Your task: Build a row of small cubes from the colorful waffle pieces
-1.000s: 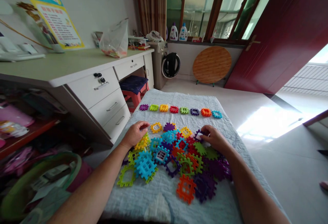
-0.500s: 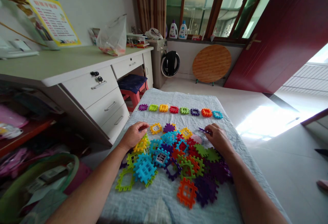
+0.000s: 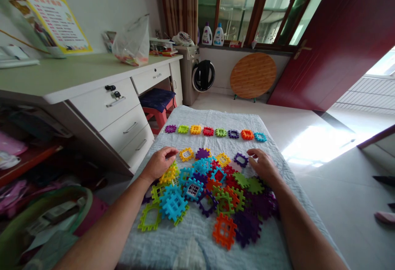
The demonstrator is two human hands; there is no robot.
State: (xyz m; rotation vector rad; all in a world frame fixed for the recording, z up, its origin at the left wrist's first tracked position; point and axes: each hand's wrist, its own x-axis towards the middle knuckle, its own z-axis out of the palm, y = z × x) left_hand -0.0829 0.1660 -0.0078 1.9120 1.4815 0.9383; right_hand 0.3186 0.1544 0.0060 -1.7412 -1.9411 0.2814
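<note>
Pale cloth (image 3: 216, 117) — purple tiles (image 3: 262, 205), perhaps half-hidden

Light (image 3: 311, 141) whitens the floor (image 3: 331, 192) near a red door (image 3: 317, 56).

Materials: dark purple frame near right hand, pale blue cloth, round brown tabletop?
Dark purple, square toothed frame: likely hard moulded plastic, fairly smooth; even colour, crisp teeth.
Pale blue cloth: woven fabric, matt, probably cotton; fine wrinkles.
Round brown tabletop: wood or wood-look laminate, can't tell which, satin-looking; grain-like streaks.
</note>
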